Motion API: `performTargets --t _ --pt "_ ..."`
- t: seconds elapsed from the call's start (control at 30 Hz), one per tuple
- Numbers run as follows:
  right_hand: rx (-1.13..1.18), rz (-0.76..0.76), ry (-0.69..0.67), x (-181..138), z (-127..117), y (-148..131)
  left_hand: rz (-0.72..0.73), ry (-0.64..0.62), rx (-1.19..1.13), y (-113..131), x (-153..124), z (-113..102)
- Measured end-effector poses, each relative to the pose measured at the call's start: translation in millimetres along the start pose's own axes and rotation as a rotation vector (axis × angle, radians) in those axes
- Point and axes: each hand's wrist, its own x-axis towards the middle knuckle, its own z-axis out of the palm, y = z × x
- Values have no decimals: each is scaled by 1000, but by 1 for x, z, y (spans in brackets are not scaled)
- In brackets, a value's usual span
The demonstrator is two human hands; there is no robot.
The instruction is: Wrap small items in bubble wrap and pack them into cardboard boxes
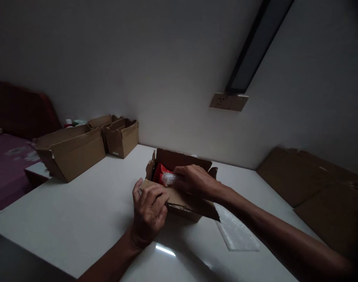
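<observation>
In the middle of the white table stands an open cardboard box (186, 213) with ragged edges, its near flap (193, 199) folded outward. My left hand (151, 207) lies bent over the left end of this flap, fingers curled on the cardboard. Over the box opening, my right hand (195, 180) is closed on a crumpled piece of clear bubble wrap (169, 179). Just behind the wrap, at the box's left side, shows a red package (160, 171). The fingertips of the right hand and the bottom of the box are hidden.
A flat sheet of bubble wrap (237, 231) rests right of the box. Further left stand a long open carton (79, 156) and a smaller one (123, 139). Flattened cardboard (302, 176) leans at the right. A socket plate (228, 102) is on the wall.
</observation>
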Motion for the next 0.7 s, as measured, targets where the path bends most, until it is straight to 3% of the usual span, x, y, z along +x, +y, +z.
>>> performTargets --t 0.13,0.23,0.53,0.63,0.7 --pt "-59 -41 -210 21 11 4 4 7 -2 -1 0 0" --pt "-88 -32 -262 29 11 5 2 3 -5 -2 0 0" --pt "-123 -39 -302 44 17 1 12 -1 6 -3 0 1" --pt "-109 -32 -269 40 14 6 33 34 65 -4 -1 0" --pt "-75 -22 -176 25 3 10 20 98 120 -7 -2 0"
